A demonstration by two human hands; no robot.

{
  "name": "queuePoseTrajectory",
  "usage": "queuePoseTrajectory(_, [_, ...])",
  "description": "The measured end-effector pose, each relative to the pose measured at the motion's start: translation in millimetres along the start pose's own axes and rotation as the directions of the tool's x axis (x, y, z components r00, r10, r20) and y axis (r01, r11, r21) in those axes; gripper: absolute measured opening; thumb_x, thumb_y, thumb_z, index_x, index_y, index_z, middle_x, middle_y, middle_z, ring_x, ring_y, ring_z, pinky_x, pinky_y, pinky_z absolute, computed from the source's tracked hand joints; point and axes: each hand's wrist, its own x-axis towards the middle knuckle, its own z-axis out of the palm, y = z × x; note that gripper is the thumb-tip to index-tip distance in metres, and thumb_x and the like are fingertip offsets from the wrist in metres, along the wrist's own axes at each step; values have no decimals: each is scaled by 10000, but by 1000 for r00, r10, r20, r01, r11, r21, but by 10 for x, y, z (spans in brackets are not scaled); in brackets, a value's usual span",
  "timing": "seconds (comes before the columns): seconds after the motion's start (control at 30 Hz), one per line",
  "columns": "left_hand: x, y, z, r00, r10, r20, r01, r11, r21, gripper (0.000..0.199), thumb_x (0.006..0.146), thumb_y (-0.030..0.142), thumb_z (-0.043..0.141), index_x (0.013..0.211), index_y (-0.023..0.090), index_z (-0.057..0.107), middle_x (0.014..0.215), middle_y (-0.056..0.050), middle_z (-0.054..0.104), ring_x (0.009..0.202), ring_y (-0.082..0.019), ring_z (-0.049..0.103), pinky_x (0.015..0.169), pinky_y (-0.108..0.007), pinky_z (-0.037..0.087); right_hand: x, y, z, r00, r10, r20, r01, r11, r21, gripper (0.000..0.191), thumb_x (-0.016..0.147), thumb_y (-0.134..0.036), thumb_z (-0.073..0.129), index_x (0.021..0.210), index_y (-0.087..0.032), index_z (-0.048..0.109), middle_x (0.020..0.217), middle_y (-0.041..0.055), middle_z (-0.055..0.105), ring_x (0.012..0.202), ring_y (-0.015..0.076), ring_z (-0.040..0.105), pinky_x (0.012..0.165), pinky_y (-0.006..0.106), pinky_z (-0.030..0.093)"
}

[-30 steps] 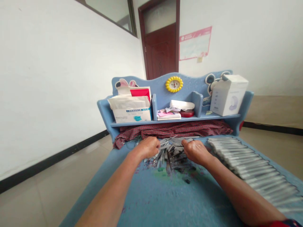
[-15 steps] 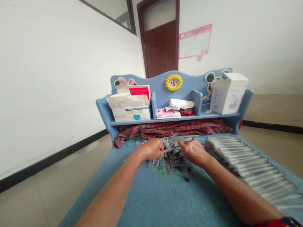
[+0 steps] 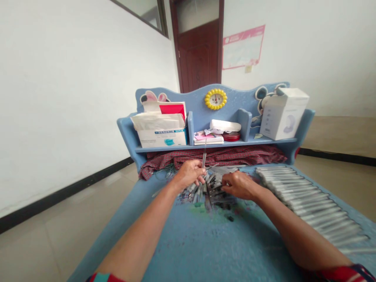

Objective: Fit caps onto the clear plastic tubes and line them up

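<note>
Between the thumb and fingers of my left hand (image 3: pixel 189 173) a thin clear tube (image 3: pixel 204 156) stands nearly upright, its top reaching in front of the shelf. My right hand (image 3: pixel 238 185) is at the right side of a loose pile of grey and black pen parts (image 3: pixel 210 186), fingers bent downward and pressed together; what they hold, if anything, is hidden. The pile lies on the blue desk (image 3: pixel 211 246). To the right, many pale, tube-like pens (image 3: pixel 305 199) lie side by side in a long row.
Behind the pile a red checked cloth (image 3: pixel 217 156) lies under the blue shelf (image 3: pixel 190 148). The shelf holds a mask box (image 3: pixel 161 137), papers (image 3: pixel 208 139), a red round tin (image 3: pixel 232 136) and a white box (image 3: pixel 283 115).
My left hand has turned and risen slightly, and the thin tube now points upward from it. My right hand's fingers have tipped down onto the pile. The view has shifted slightly.
</note>
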Motion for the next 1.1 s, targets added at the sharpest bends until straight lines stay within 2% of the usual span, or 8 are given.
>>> queuePoseTrajectory(0.3, [26, -53, 44, 996, 30, 79, -34, 998, 56, 52, 735, 157, 485, 759, 125, 518, 666, -15, 627, 470, -96, 597, 374, -158, 393, 15, -33, 8, 964, -112, 243, 134, 988, -79, 214, 717, -242, 496, 848, -214, 663, 837, 51, 674, 786, 181, 599, 603, 234, 356])
queuePoseTrajectory(0.5, [16, -73, 74, 985, 29, 167, -58, 983, 174, 83, 717, 209, 504, 704, 135, 540, 445, 44, 534, 379, -86, 519, 342, -153, 345, 25, -41, 53, 976, -109, 187, 121, 991, -55, 220, 680, -186, 472, 788, -174, 663, 771, 82, 672, 724, 194, 603, 590, 247, 376])
queuePoseTrajectory(0.6, [5, -58, 73, 982, 13, 187, -52, 978, 204, 81, 714, 209, 505, 694, 137, 537, 437, 45, 528, 378, -87, 514, 344, -153, 343, 35, 5, 90, 993, -69, 93, 47, 974, 220, 186, 649, -173, 480, 747, -156, 637, 667, 56, 651, 626, 164, 582, 552, 235, 380])
queuePoseTrajectory(0.67, [-10, -33, 65, 979, -2, 206, -46, 973, 226, 82, 715, 208, 505, 698, 136, 541, 435, 46, 524, 382, -87, 515, 350, -152, 338, 44, 43, 115, 998, -3, 55, -29, 818, 574, 156, 658, -180, 472, 746, -154, 598, 584, 20, 623, 516, 131, 550, 504, 223, 389])
queuePoseTrajectory(0.73, [-27, -3, 52, 973, -19, 229, -39, 969, 244, 81, 714, 204, 503, 709, 135, 545, 438, 49, 520, 384, -88, 516, 355, -154, 332, 50, 72, 127, 998, 61, 36, -62, 505, 861, 108, 677, -202, 481, 746, -158, 551, 537, -1, 608, 436, 115, 524, 469, 225, 407])
queuePoseTrajectory(0.87, [-48, 29, 35, 962, -11, 272, -64, 963, 264, 83, 708, 209, 503, 702, 137, 544, 474, 48, 520, 399, -91, 526, 368, -159, 327, 51, 81, 107, 993, 102, -63, 62, 7, 998, 100, 709, -245, 527, 769, -168, 505, 526, 9, 628, 393, 123, 528, 435, 234, 418])
queuePoseTrajectory(0.97, [-50, 18, 40, 952, 16, 305, -109, 951, 288, 100, 707, 221, 499, 701, 135, 549, 534, 35, 545, 425, -87, 540, 387, -158, 326, 48, 56, 83, 991, 86, -103, 115, -157, 981, 125, 738, -267, 536, 811, -172, 502, 508, 13, 627, 385, 127, 532, 417, 224, 407])
queuePoseTrajectory(1.1, [-51, -2, 63, 937, 18, 349, -129, 947, 296, 106, 710, 228, 490, 713, 139, 547, 569, 32, 555, 436, -90, 547, 391, -163, 330, 53, 14, 77, 985, 100, -142, 163, -247, 955, 156, 763, -290, 552, 869, -185, 508, 464, -17, 601, 365, 115, 515, 414, 214, 400])
